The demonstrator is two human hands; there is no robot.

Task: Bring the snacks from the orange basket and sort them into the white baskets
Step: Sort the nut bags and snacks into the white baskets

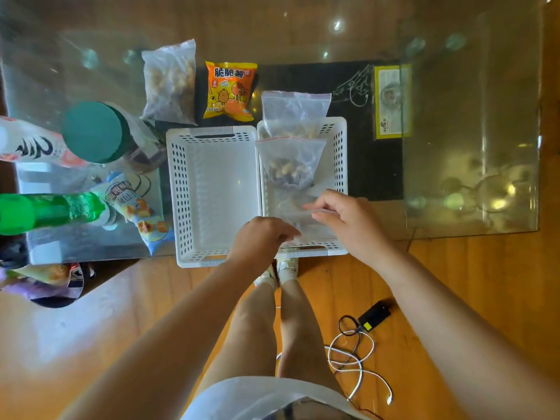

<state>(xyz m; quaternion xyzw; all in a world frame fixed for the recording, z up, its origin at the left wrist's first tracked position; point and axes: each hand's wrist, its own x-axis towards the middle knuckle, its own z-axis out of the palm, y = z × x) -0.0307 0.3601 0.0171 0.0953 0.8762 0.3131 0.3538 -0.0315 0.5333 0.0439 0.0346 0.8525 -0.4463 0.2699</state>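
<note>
Two white perforated baskets stand side by side on the glass table: the left basket [181, 189] holds nothing, the right basket [341, 153] holds clear zip bags of nuts [289, 165]. My left hand [260, 234] and my right hand [345, 216] both pinch the edges of a clear zip bag [303, 216] over the near end of the right basket. Another zip bag [295, 112] leans over that basket's far rim. Behind the baskets lie an orange chips packet [228, 90] and a further clear bag of snacks [169, 83]. No orange basket is in view.
On the left of the table stand a green-lidded jar [94, 131], a green bottle [45, 212], a white bottle [27, 144] and a bread snack packet [142, 213]. A yellow-edged card [392, 101] lies to the right. Cables and a black device [374, 313] lie on the wooden floor.
</note>
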